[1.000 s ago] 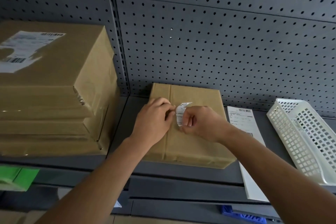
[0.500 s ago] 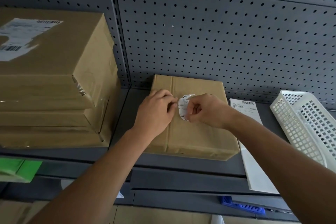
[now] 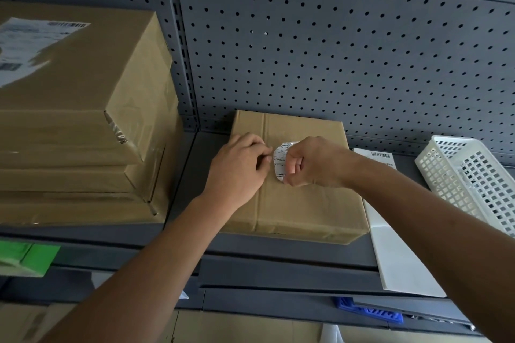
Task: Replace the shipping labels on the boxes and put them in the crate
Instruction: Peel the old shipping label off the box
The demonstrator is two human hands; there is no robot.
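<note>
Right hand (image 3: 315, 161) is clamped in a fist on label (image 3: 279, 160), thumb and fingers pinching its right edge. Label curls up off the box top, print toward the camera. Left hand (image 3: 239, 167) lies knuckles-up on box (image 3: 301, 203), fingers curled, tips at the label's left edge; pinching or only pressing, cannot tell. Label sits between the two hands, by the box's seam. Box lies flat on shelf (image 3: 278, 248), back edge near pegboard (image 3: 334, 50).

Crate (image 3: 473, 175), white lattice, stands tilted at far right of the shelf, well apart from the hands. Something clear and crumpled lies inside, not identifiable.

Sheet (image 3: 398, 259), white with a barcode at its far end, lies between box and crate and overhangs the shelf front; the right forearm crosses above it. Stack (image 3: 83, 125) of larger boxes stands at left, just beside the box; its top one bears a torn label (image 3: 25, 47). Green tag (image 3: 28, 256) sits on the shelf lip below the stack. Blue part (image 3: 370, 312) shows under the shelf, lower right.
</note>
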